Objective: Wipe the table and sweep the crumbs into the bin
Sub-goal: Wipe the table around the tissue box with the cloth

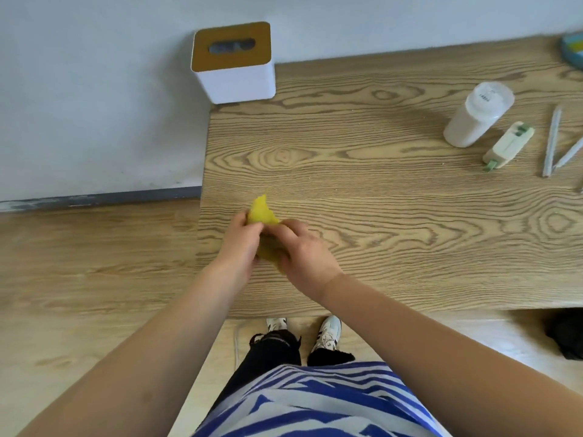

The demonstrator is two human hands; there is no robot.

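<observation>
While both hands (239, 244) grip cloth (259, 212), bin (233, 63) apart

1. We take this for a room in a home or small office: a wood-grain table (394, 190) stands against a plain pale wall (94, 89) over wood-look flooring (94, 263).
2. We see everyday desk things: a white bin (235, 64) with a slotted tan lid, a white bottle (476, 116), a correction-tape dispenser (508, 145) and pens (551, 141).
</observation>
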